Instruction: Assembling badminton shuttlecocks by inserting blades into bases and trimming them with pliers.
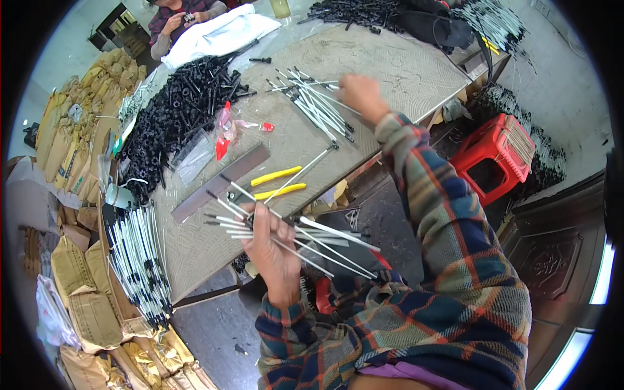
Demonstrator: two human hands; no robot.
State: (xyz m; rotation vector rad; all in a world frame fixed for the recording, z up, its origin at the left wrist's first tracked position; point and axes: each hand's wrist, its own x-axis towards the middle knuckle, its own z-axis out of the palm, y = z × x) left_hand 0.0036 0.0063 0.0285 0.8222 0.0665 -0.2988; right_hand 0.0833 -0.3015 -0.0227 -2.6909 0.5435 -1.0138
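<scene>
My left hand (270, 244) is closed round a loose bundle of thin white rods with black end pieces (331, 237), which fan out to both sides in front of me. My right hand (363, 96) is over the table, at the right edge of a scattered pile of similar white rods (318, 107). Its fingers look curled but are blurred, and one rod runs up to them; I cannot make out whether they grip it. Just beyond my left hand lie pliers with yellow handles (276, 175), a single rod lying across them.
Past the pliers are a long metal bar (221, 184) and a heap of black plastic parts (185, 110). More rods (140, 260) stand bundled at the table's left edge. A red stool (497, 153) stands on the right. Across the table another person (179, 26) works with small parts.
</scene>
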